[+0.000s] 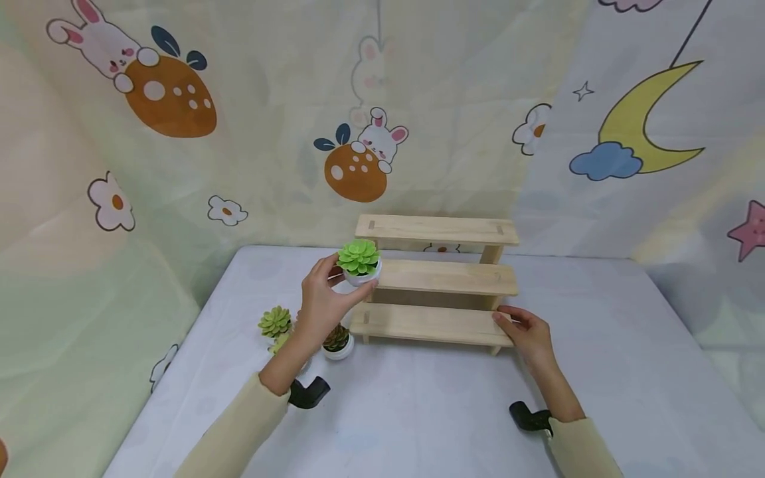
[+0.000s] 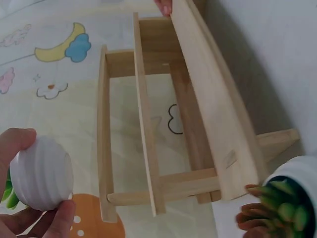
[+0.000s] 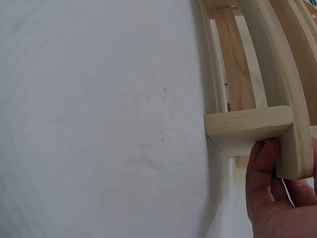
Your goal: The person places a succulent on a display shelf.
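Observation:
My left hand (image 1: 325, 302) holds a small potted succulent (image 1: 358, 257) with bright green leaves, raised at the left end of the wooden three-tier shelf (image 1: 442, 275). In the left wrist view its ribbed white pot (image 2: 42, 173) sits between thumb and fingers. My right hand (image 1: 528, 335) grips the right end of the lowest step, thumb on top; in the right wrist view its fingers (image 3: 263, 171) curl under the board (image 3: 297, 144). A dark reddish-green succulent (image 1: 338, 338) in a white pot stands by the shelf's lower left corner.
Left of that pot, light green succulents (image 1: 275, 322) are partly hidden behind my left forearm. A white cloth covers the table (image 1: 418, 411). Behind the shelf hangs a printed backdrop (image 1: 269, 166) with rabbits, flowers and a moon. Black wrist mounts (image 1: 309, 392) stick out from both sleeves.

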Available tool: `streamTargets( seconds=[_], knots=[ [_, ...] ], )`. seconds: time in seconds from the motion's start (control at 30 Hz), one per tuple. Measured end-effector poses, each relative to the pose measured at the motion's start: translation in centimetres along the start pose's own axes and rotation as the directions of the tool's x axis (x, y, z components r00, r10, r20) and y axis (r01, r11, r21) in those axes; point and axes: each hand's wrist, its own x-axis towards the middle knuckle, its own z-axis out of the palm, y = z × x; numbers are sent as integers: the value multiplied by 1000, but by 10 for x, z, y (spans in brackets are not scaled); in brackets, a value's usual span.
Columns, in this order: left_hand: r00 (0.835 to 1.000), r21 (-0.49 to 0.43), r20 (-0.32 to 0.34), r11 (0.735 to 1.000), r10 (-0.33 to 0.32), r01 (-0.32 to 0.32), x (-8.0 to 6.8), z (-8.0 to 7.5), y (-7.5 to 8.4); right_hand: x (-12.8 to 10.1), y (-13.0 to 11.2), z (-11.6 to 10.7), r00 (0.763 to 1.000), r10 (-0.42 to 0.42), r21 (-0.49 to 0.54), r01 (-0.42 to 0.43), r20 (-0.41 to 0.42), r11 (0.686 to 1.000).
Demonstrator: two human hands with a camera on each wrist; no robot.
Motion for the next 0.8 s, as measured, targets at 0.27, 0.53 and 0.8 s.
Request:
streamTargets(
  seconds=[0.27, 0.53, 0.8],
  knots=[
    [1000, 0, -21, 1000, 11, -11, 44, 14, 2, 2, -1, 2, 1000, 24, 34, -24, -7, 999],
    [999, -14, -6, 999, -45, 45, 78, 30, 2, 3, -3, 0, 999, 40, 34, -40, -11, 999],
    [995, 4, 3, 995, -99, 99, 102, 46, -2, 0, 1, -1, 998, 55, 60, -54, -13, 997]
  ],
)
